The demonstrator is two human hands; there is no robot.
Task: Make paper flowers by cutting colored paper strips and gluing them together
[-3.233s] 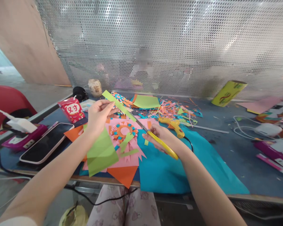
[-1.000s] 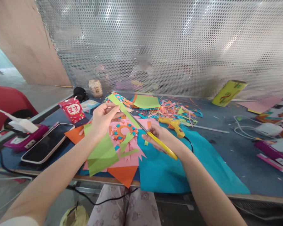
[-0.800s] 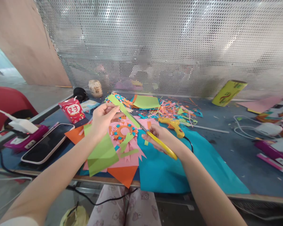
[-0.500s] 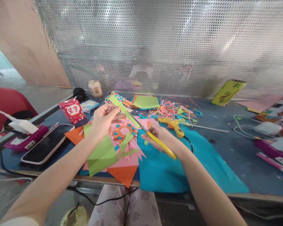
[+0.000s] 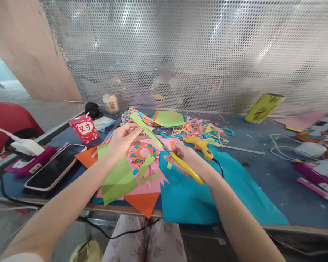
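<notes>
Left grip pinches green strip, right grip clamps scissors seemingly along its edge.

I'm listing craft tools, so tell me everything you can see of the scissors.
The scissors have yellow handles, plastic by the look, and slim metal blades. The right hand grips the handles, partly hiding them. Held above the table, they slant, blades pointing forward and to the left, meeting the green strip that the left hand holds. How far they are open is unclear.
</notes>
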